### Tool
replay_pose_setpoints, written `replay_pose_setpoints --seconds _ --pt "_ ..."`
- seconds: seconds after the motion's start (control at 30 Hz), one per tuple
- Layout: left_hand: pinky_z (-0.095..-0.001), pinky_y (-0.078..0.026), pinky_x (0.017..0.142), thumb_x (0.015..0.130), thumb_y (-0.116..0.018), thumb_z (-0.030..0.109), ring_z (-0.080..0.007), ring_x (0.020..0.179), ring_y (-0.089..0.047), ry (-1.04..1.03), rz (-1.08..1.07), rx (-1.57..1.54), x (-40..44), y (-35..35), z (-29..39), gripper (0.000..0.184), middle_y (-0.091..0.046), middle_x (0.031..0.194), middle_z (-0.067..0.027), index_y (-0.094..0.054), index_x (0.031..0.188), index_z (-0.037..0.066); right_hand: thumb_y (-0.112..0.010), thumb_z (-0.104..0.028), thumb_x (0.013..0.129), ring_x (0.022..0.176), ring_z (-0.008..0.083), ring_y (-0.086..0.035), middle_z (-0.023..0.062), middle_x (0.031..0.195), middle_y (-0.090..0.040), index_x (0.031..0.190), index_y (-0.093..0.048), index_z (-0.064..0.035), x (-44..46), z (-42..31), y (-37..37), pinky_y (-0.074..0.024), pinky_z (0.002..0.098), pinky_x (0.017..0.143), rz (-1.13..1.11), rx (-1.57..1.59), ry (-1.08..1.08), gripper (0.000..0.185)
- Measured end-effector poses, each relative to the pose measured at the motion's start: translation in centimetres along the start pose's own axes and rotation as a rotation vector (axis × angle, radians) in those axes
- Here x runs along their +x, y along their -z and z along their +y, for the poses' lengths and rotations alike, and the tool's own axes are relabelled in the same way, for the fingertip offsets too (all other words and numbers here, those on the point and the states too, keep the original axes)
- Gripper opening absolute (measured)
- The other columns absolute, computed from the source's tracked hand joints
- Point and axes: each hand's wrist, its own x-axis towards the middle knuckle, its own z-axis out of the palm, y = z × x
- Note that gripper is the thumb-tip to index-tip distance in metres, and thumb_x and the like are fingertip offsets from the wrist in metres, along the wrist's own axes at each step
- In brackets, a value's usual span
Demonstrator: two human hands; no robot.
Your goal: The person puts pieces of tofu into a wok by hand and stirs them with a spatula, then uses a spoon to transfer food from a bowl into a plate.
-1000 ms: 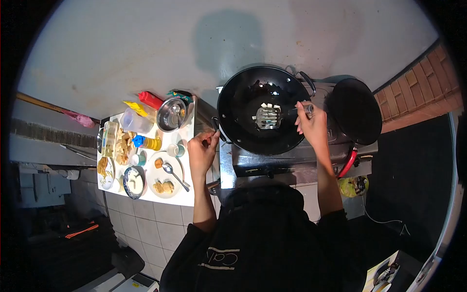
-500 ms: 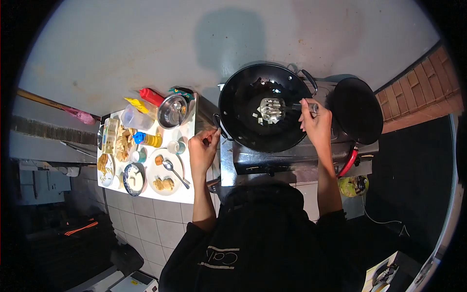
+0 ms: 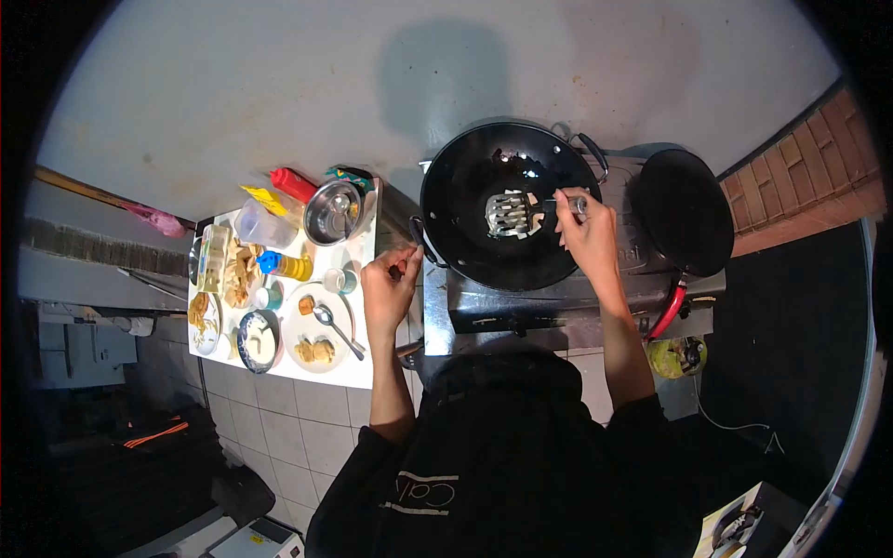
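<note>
A large black wok (image 3: 465, 246) sits on the stove, with a looped handle on either side. My left hand (image 3: 389, 284) is closed at the wok's left handle (image 3: 427, 244), pinching it between thumb and fingers. In my right hand (image 3: 588, 234) is the handle of a slotted metal spatula (image 3: 507, 216). Its head lies low inside the wok among small pale pieces of food (image 3: 536, 221). Some of those pieces are hidden under the spatula.
Right of the wok stands a black frying pan (image 3: 681, 214) with a red handle. At left, a white table (image 3: 363, 372) carries a plate with a spoon (image 3: 337, 332), a steel bowl (image 3: 326, 223), a yellow bottle with a blue cap (image 3: 296, 268) and several other containers.
My right hand and the spatula have moved slightly left in the wok. More pale pieces now show around the spatula's head. My left hand stays at the handle.
</note>
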Motion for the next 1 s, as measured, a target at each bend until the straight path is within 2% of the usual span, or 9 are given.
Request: replay_pose_setpoints --seconds 0.13,0.23,0.33,0.47,0.53,0.63,0.7,0.77,1.0 --pt "-0.0272 -0.038 0.051 0.085 -0.074 0.019 -0.0113 0.053 -0.047 -0.007 0.007 -0.014 -0.1 0.2 0.3 0.023 -0.055 0.061 -0.0073 -0.072 0.092 -0.002 -0.061 -0.017 0.094 0.043 0.0120 -0.057 0.0079 0.052 -0.057 0.085 -0.065 0.0027 0.7 -0.1 0.6 -0.0402 0.0292 0.042 0.060 -0.015 -0.011 0.022" --pt "-0.0271 -0.038 0.051 0.085 -0.074 0.019 -0.0112 0.054 -0.047 0.010 0.002 0.006 -0.1 0.2 0.3 0.023 -0.056 0.061 -0.0073 -0.072 0.092 -0.003 -0.061 -0.022 0.096 0.040 0.0063 -0.049 0.0022 0.052 -0.055 0.088 -0.066 0.0028 1.0 0.5 1.7 -0.0364 0.0228 0.038 0.195 -0.003 -0.082 0.027" --pt "-0.0273 -0.038 0.051 0.085 -0.073 0.019 -0.0112 0.053 -0.047 0.009 0.011 -0.001 -0.1 0.1 0.5 0.023 -0.056 0.061 -0.0072 -0.072 0.092 -0.003 -0.060 -0.022 0.096 0.040 0.0064 -0.048 0.0012 0.050 -0.054 0.078 -0.066 0.0011 1.5 1.2 2.6 -0.0333 0.0251 0.038 0.249 -0.115 -0.005 0.029" --pt "-0.0274 -0.038 0.051 0.085 -0.073 0.019 -0.0114 0.053 -0.047 0.013 0.008 0.033 0.1 0.0 1.1 0.022 -0.056 0.060 -0.0075 -0.072 0.091 -0.002 -0.062 -0.018 0.094 0.042 0.0082 -0.050 0.0056 0.049 -0.052 0.080 -0.065 0.0025 1.6 0.1 2.9 -0.0343 0.0276 0.041 0.270 -0.261 0.184 0.025" --pt "-0.0277 -0.039 0.051 0.085 -0.073 0.019 -0.0119 0.053 -0.048 0.000 0.015 0.035 0.2 0.0 1.2 0.022 -0.056 0.060 -0.0078 -0.072 0.090 -0.002 -0.064 -0.014 0.090 0.051 0.0365 -0.058 0.0204 0.060 -0.058 0.078 -0.062 0.0022 1.3 -1.6 2.4 -0.0426 0.0406 0.049 0.204 -0.349 0.179 0.020" --pt "-0.0281 -0.039 0.051 0.085 -0.073 0.020 -0.0124 0.053 -0.048 0.010 0.011 0.028 0.2 -0.2 0.9 0.023 -0.056 0.060 -0.0083 -0.072 0.090 -0.002 -0.065 -0.013 0.089 0.057 0.0386 -0.061 0.0220 0.064 -0.060 0.083 -0.063 0.0023 1.1 -0.8 0.5 -0.0429 0.0433 0.050 0.143 -0.355 0.228 0.017" --pt "-0.0282 -0.039 0.051 0.085 -0.073 0.021 -0.0124 0.052 -0.048 0.009 0.003 0.040 0.3 -0.1 0.9 0.024 -0.056 0.059 -0.0084 -0.072 0.090 -0.002 -0.064 -0.013 0.089 0.055 0.0377 -0.060 0.0212 0.063 -0.059 0.083 -0.063 0.0023 1.2 -0.6 -0.1 -0.0420 0.0413 0.049 0.140 -0.271 0.273 0.017" --pt "-0.0284 -0.039 0.051 0.085 -0.073 0.021 -0.0124 0.052 -0.048 0.011 0.001 0.054 0.4 0.0 0.9 0.024 -0.056 0.059 -0.0085 -0.072 0.090 -0.002 -0.064 -0.013 0.090 0.054 0.0379 -0.059 0.0204 0.062 -0.058 0.082 -0.062 0.0022 1.3 -1.0 -0.1 -0.0415 0.0394 0.048 0.138 -0.149 0.172 0.017" --pt "-0.0287 -0.039 0.051 0.084 -0.074 0.021 -0.0135 0.051 -0.047 0.027 0.030 0.027 0.3 -0.1 0.7 0.023 -0.055 0.059 -0.0081 -0.073 0.091 -0.001 -0.062 -0.013 0.091 0.055 0.0386 -0.058 0.0201 0.061 -0.056 0.081 -0.062 0.0016 1.8 -0.5 0.6 -0.0409 0.0397 0.047 0.194 -0.305 0.212 0.018"
